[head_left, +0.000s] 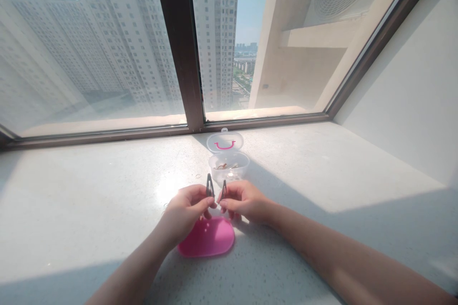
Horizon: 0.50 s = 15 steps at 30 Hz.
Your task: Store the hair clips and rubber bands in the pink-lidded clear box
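Between the thumb and fingers of my left hand point(195, 202) a dark snap hair clip point(209, 185) stands upright. My right hand point(245, 200) pinches a second, similar hair clip point(223, 189), slightly tilted. The two clips are close together but apart. Below both hands lies a pink oval lid or tray point(211, 243), partly covered by my left hand. Just beyond the hands, a clear plastic box point(229, 166) holds several small items, some brownish, too small to name. Its hinged lid point(225, 143) is raised, with a pink curved handle on it.
The pale speckled windowsill point(89, 209) carries everything. A small ring-like item point(198, 176) lies left of the box. Behind stands a window with a dark frame point(193, 81), and a white wall point(411, 105) closes off the right side.
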Each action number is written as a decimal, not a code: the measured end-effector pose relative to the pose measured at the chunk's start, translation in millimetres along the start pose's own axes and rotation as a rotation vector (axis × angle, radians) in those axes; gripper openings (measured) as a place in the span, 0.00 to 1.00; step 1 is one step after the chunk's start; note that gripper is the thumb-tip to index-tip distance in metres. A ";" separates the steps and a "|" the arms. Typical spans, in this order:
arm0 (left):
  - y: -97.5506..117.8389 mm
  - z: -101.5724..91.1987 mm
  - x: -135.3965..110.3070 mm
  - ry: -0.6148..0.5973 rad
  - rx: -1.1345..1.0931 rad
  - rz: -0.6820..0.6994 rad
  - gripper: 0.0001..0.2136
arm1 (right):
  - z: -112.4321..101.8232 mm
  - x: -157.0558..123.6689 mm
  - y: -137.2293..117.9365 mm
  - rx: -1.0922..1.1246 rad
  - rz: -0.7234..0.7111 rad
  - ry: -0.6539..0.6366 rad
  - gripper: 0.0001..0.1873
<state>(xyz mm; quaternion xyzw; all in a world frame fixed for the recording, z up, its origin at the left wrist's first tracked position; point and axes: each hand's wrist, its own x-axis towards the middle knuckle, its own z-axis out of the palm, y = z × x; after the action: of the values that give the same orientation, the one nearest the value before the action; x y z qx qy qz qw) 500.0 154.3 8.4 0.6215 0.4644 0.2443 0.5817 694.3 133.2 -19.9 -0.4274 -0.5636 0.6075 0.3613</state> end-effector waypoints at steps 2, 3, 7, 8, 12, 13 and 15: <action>-0.1 -0.2 0.6 -0.003 0.003 0.004 0.08 | 0.3 0.4 0.2 0.008 0.000 0.003 0.07; -0.2 -0.3 0.9 -0.005 0.004 0.005 0.08 | 0.3 0.6 0.6 0.010 -0.002 0.003 0.07; -0.6 -0.9 1.1 -0.022 -0.011 0.003 0.08 | 0.0 1.7 3.3 0.008 -0.007 -0.002 0.09; -0.8 -1.0 1.1 -0.024 -0.018 0.002 0.08 | -0.1 1.8 3.9 0.002 -0.008 -0.001 0.10; -1.9 -0.5 1.5 -0.004 -0.043 0.004 0.12 | 0.1 1.7 4.3 -0.032 -0.014 0.026 0.10; -2.1 -0.4 1.7 0.000 -0.047 0.007 0.12 | 0.3 1.5 3.8 -0.030 -0.018 0.030 0.10; -2.7 -0.5 2.0 -0.004 -0.052 0.015 0.13 | 0.6 1.2 2.5 -0.006 -0.025 0.027 0.08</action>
<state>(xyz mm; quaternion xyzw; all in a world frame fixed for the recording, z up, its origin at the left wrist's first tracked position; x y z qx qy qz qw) 499.6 156.0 5.4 0.6100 0.4521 0.2593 0.5969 693.5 133.8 -22.5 -0.4294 -0.5659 0.5954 0.3753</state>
